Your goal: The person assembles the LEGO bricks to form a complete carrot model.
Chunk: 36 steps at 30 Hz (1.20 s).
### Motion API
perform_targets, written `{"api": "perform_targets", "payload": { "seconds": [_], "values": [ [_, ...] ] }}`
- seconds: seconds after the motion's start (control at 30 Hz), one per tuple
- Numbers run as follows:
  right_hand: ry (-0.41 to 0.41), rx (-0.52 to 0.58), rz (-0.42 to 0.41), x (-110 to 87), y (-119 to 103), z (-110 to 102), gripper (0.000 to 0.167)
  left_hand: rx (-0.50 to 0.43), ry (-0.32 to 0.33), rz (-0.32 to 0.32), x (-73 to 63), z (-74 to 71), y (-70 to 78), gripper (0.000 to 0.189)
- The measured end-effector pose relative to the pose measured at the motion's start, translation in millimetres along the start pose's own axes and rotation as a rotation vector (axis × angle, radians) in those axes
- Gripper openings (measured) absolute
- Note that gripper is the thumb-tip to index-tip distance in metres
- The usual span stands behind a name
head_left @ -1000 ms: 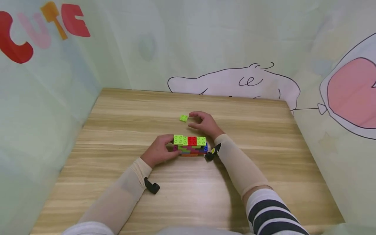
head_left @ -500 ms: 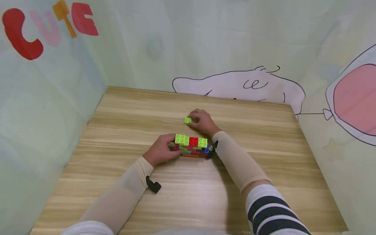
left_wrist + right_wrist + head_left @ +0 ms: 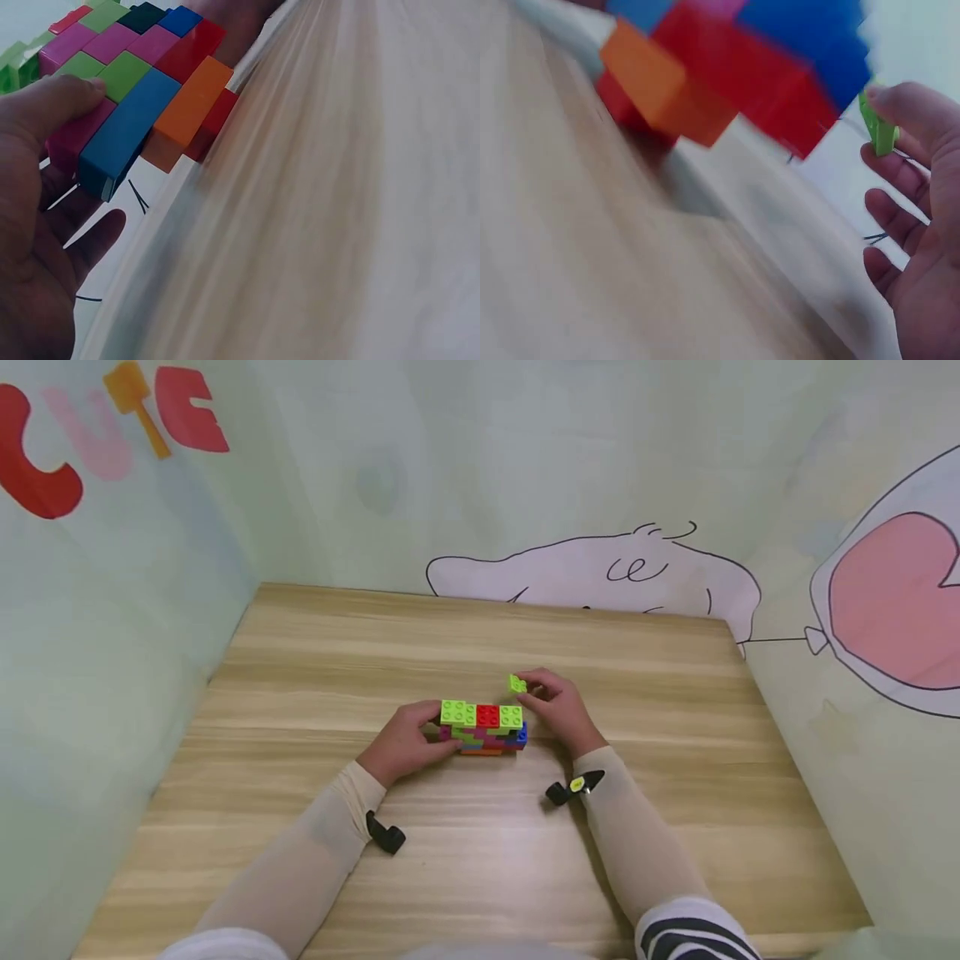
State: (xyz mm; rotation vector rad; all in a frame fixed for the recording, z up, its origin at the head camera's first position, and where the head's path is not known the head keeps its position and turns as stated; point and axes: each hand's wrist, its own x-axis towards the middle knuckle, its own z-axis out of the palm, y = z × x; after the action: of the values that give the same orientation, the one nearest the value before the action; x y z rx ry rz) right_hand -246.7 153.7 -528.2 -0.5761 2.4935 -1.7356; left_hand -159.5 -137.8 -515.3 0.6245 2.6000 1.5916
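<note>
A stack of toy building bricks point(image 3: 487, 731) stands on the table, its top row lime green with a red brick in the middle. My left hand point(image 3: 402, 745) grips the stack's left end, thumb on the near side. In the left wrist view the stack point(image 3: 142, 64) shows pink, green, blue, orange and red bricks, narrowing toward the bottom. Behind the stack's right end, my right hand point(image 3: 558, 708) pinches a small lime green brick point(image 3: 517, 684) between thumb and fingers. The right wrist view shows that green brick point(image 3: 881, 127) held at the fingertips, beside the stack's blue and red side.
The wood-grain table point(image 3: 337, 652) is enclosed at the back and sides by a printed cloth point(image 3: 337, 485) with letters and cartoon drawings. Small black cameras point(image 3: 386, 833) sit on both wrists.
My right hand reached the lime green brick lying behind the stack, pinched it and brought it toward the stack's right end. The left hand keeps its grip on the stack.
</note>
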Motion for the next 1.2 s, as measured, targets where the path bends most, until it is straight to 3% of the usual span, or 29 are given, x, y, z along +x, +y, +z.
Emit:
{"api": "perform_targets", "payload": {
  "seconds": [0.2,0.33,0.5,0.63,0.9,1.2],
  "values": [
    [0.05,0.085,-0.116,-44.2,-38.2,-20.2,0.029,0.016,-0.005,-0.013,2.1,0.8,1.4,0.035],
    [0.023,-0.042,-0.299,-59.6,-76.3,-21.4,0.031,0.033,0.003,-0.015,1.5,0.9,1.9,0.034],
    [-0.004,-0.155,-0.443,-60.6,-95.6,-18.9,0.032,0.03,0.005,-0.01,1.5,2.4,2.7,0.033],
    [-0.023,-0.174,-0.457,-57.8,-95.7,-19.6,0.032,0.03,-0.002,-0.016,1.7,4.0,4.2,0.034],
    [-0.068,-0.223,-0.398,-48.5,-65.3,-25.7,0.033,0.027,0.004,0.005,3.5,4.1,6.8,0.033],
    [-0.094,-0.21,-0.375,-49.7,-67.1,-29.9,0.034,0.02,0.002,-0.001,2.4,5.0,7.4,0.032]
  ]
}}
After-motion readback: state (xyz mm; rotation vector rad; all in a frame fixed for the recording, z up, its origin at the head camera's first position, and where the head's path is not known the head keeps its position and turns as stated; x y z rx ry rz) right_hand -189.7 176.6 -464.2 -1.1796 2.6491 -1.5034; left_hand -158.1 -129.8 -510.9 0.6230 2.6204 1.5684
